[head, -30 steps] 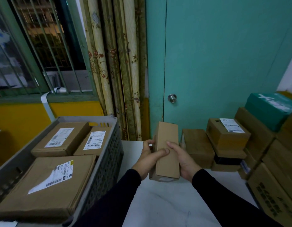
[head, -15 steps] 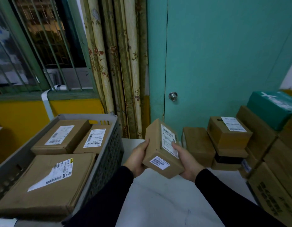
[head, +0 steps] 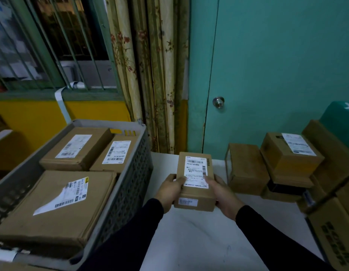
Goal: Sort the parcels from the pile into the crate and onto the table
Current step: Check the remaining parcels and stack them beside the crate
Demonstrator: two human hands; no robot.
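Your arms: long dark sleeves, bare hands

You wear a plain black long-sleeved top; the left sleeve and right sleeve both run down to the wrists, snug, with no cuffs, logos or markings to be seen. Your left hand and right hand are uncovered, with no gloves, rings, watch or wristband showing.

Ahead of me stands a teal door with a round metal knob, floral curtains hang left of it, and farther left a barred window tops a yellow wall.
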